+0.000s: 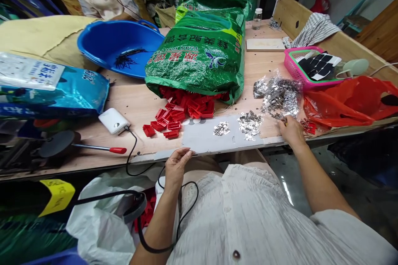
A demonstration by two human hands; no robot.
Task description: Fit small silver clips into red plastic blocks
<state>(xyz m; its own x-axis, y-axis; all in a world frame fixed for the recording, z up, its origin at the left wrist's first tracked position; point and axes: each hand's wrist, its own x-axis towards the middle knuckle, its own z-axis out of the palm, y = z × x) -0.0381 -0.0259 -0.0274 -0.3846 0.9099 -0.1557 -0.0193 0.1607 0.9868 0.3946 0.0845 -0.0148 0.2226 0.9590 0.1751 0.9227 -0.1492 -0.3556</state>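
Note:
At the table's front edge, my left hand has its thumb and fingertips brought together. Whatever they pinch, if anything, is too small to make out. My right hand is farther right, its fingers curled and closed beside a clear plastic bag of small metal pieces; what is in its fingertips is hidden. Between the hands, two piles of flat silvery metal pieces lie on a grey board. Red plastic parts spill from a green woven sack behind the board.
A blue basin with thin dark pieces stands at the back left. A white power bank with a cable and a red-handled lever tool are on the left. A pink basket and red plastic bag sit on the right. Another person sits opposite.

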